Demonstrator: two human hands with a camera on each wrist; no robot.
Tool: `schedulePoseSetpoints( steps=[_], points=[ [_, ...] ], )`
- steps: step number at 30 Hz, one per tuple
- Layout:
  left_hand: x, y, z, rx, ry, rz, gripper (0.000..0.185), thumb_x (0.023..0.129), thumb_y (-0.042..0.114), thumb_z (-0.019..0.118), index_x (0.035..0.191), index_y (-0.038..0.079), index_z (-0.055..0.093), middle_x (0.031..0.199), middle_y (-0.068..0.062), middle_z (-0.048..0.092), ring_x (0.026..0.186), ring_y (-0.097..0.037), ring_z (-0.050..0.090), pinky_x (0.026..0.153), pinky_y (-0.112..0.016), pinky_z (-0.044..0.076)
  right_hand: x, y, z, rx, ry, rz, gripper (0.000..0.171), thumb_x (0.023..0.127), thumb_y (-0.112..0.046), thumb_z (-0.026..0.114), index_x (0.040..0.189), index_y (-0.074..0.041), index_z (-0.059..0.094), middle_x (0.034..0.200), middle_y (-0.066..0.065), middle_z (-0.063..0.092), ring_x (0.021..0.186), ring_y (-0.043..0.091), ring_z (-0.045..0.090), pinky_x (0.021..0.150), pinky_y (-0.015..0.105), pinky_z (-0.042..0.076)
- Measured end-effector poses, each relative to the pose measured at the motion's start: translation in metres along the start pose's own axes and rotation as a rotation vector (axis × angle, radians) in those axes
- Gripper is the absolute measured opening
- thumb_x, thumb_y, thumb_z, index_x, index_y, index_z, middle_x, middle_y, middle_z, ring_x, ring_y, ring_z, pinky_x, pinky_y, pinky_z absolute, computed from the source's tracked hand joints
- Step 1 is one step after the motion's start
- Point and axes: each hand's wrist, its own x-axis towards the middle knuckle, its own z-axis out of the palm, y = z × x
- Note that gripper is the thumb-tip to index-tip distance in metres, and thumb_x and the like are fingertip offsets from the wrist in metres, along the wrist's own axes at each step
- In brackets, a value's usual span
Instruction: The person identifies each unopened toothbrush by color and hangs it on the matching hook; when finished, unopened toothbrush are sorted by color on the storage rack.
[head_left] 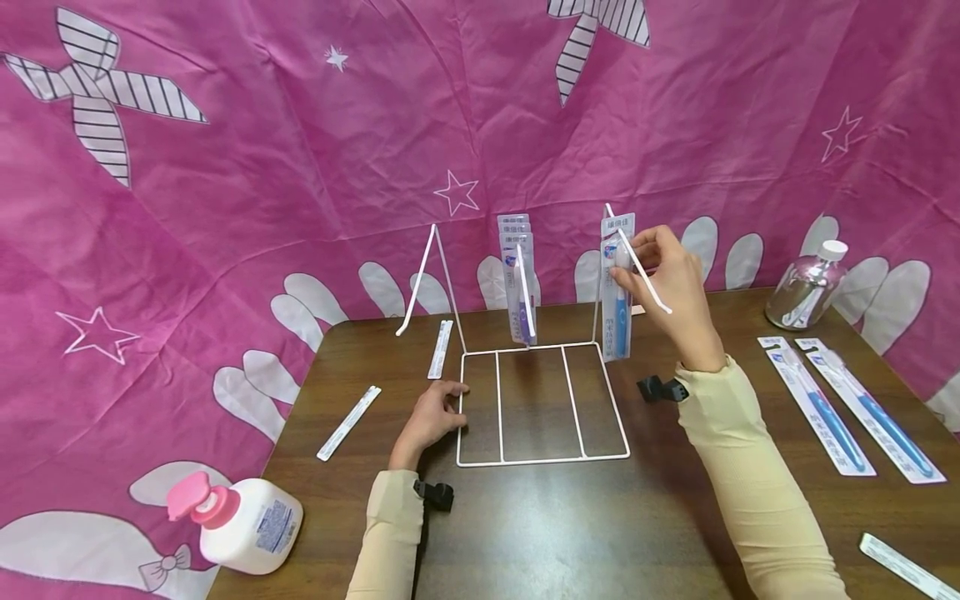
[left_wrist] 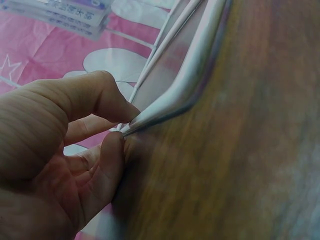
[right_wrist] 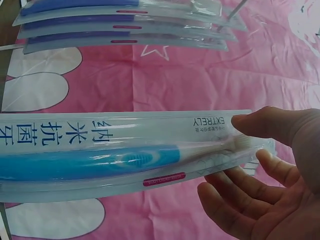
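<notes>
A white wire rack (head_left: 543,457) stands on the brown table (head_left: 540,533), with three slanted hooks rising from its back. The left hook (head_left: 422,271) is bare. On the middle hook hang several purple toothbrush packs (head_left: 518,283); they also show in the right wrist view (right_wrist: 125,25). My right hand (head_left: 633,254) pinches the top of a blue toothbrush pack (head_left: 617,304) at the right hook, with thumb (right_wrist: 260,122) and fingers either side of the pack (right_wrist: 125,155). My left hand (head_left: 450,400) pinches the rack's front left corner wire (left_wrist: 155,115) against the table.
Two blue toothbrush packs (head_left: 817,404) (head_left: 873,412) lie flat at the right, with another pack (head_left: 907,568) by the front right edge. A silvery bottle (head_left: 806,287) stands far right. A pink-capped lotion bottle (head_left: 240,521) lies front left. White strips (head_left: 348,422) (head_left: 441,348) lie left of the rack.
</notes>
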Motion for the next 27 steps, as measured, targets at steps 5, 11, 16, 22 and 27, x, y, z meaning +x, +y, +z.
schedulePoseSetpoints(
  steps=[5, 11, 16, 22, 27],
  points=[
    [0.000, -0.001, 0.000, 0.000, -0.002, 0.000, 0.050, 0.068, -0.010, 0.075, 0.116, -0.002, 0.070, 0.105, -0.013, 0.060, 0.069, -0.013, 0.052, 0.061, -0.026, 0.047, 0.010, 0.003, 0.006, -0.016, 0.003, 0.023, 0.037, 0.080, -0.007, 0.082, 0.108, 0.002, 0.060, 0.091, 0.019, 0.072, 0.081, 0.031, 0.067, 0.069, 0.023, 0.042],
    [0.000, -0.001, 0.001, 0.005, 0.001, 0.001, 0.050, 0.068, -0.010, 0.075, 0.116, -0.002, 0.070, 0.106, -0.013, 0.060, 0.070, -0.013, 0.052, 0.061, -0.026, 0.047, 0.020, 0.006, 0.010, -0.003, -0.008, 0.046, 0.038, 0.080, -0.007, 0.082, 0.110, 0.002, 0.060, 0.096, 0.021, 0.071, 0.085, 0.033, 0.067, 0.074, 0.030, 0.042],
    [0.002, 0.000, 0.002, 0.009, -0.001, 0.005, 0.050, 0.068, -0.010, 0.076, 0.116, -0.002, 0.070, 0.105, -0.012, 0.060, 0.070, -0.013, 0.052, 0.062, -0.025, 0.046, 0.023, 0.009, 0.011, -0.006, -0.006, 0.070, 0.039, 0.080, -0.009, 0.083, 0.109, 0.002, 0.059, 0.098, 0.022, 0.070, 0.089, 0.033, 0.067, 0.077, 0.036, 0.044],
    [0.002, 0.001, 0.003, 0.010, -0.007, 0.011, 0.050, 0.067, -0.010, 0.076, 0.117, -0.002, 0.070, 0.105, -0.012, 0.060, 0.069, -0.013, 0.053, 0.061, -0.025, 0.047, 0.021, 0.015, 0.014, -0.016, -0.007, 0.099, 0.039, 0.080, -0.012, 0.083, 0.107, 0.002, 0.058, 0.099, 0.023, 0.071, 0.091, 0.035, 0.068, 0.076, 0.039, 0.044],
    [0.001, -0.001, 0.001, 0.014, 0.001, 0.008, 0.050, 0.067, -0.009, 0.076, 0.117, -0.002, 0.070, 0.105, -0.013, 0.060, 0.069, -0.013, 0.052, 0.062, -0.026, 0.046, 0.021, 0.016, 0.021, -0.016, -0.013, 0.094, 0.038, 0.081, -0.010, 0.082, 0.106, 0.003, 0.058, 0.099, 0.023, 0.071, 0.090, 0.036, 0.068, 0.077, 0.044, 0.047]
  ],
)
